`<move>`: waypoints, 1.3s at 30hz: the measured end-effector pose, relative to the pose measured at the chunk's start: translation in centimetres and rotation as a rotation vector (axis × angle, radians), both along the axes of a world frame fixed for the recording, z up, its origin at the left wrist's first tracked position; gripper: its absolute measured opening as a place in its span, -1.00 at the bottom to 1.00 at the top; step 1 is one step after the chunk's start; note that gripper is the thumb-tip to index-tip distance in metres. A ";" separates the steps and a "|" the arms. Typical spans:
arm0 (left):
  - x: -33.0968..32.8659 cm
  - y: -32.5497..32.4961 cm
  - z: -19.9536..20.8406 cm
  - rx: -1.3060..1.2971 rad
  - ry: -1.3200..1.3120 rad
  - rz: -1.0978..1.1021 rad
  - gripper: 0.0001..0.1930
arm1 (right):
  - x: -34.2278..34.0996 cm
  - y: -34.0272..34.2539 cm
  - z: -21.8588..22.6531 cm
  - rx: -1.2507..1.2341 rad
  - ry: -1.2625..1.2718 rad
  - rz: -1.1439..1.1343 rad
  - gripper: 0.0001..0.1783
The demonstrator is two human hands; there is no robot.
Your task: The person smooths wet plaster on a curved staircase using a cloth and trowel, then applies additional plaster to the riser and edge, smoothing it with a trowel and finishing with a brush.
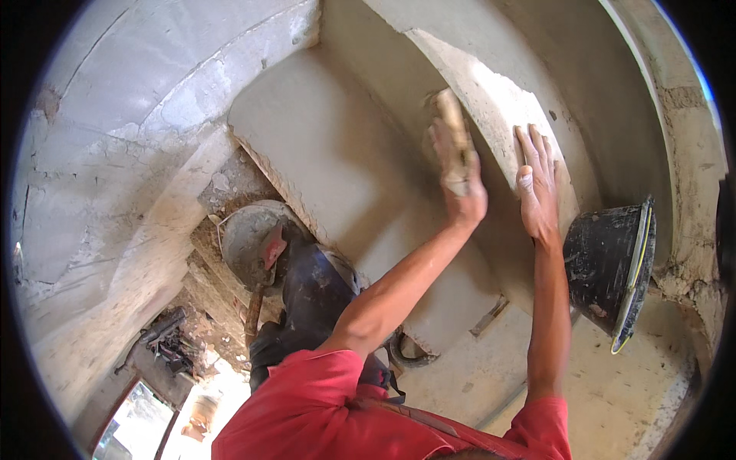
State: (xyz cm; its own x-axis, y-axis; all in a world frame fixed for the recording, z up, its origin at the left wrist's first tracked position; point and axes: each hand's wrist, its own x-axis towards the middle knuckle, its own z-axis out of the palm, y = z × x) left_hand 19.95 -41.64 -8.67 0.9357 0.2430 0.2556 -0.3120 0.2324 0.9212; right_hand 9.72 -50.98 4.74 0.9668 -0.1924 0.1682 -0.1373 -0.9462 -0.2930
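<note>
My left hand (464, 192) is closed around a pale wooden float (452, 123), seen nearly edge-on and blurred by motion. It is against the grey plastered face (383, 69) below a raised ledge. My right hand (539, 180) lies flat on the rough top of that ledge (491, 100), its fingers stretched out and holding nothing. Smooth, damp-looking plaster covers the broad surface (314, 130) left of my left hand. To the right of my right forearm is a dark, plaster-smeared bucket (602, 261), tilted, with its mouth facing right.
At the left, near my leg (310, 291), stands a bucket of grey mortar (249, 238) with a reddish tool (274, 245) at it. The plaster's broken edge (276, 180) runs beside it. Tangled dark items (172, 345) lie farther left. A curved wall (644, 100) rises at right.
</note>
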 end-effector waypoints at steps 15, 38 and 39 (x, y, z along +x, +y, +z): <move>7.6 2.6 0.7 -0.661 0.141 -0.196 -0.26 | 18.5 8.6 0.8 -0.078 0.038 0.182 -0.19; 2.8 5.7 -1.0 -0.126 0.291 -0.267 -0.37 | 17.7 6.8 1.1 0.271 -0.063 0.322 0.04; 1.4 5.9 -0.5 -0.059 0.215 -0.348 -0.37 | 17.7 6.9 1.1 0.273 -0.057 0.313 0.03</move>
State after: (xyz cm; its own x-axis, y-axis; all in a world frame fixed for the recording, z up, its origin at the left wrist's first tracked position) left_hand 21.34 -35.71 -9.15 0.9952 -0.0891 0.0401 -0.0070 0.3444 0.9388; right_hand 27.44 -44.10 5.81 0.9764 0.0641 0.2062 0.1678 -0.8263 -0.5377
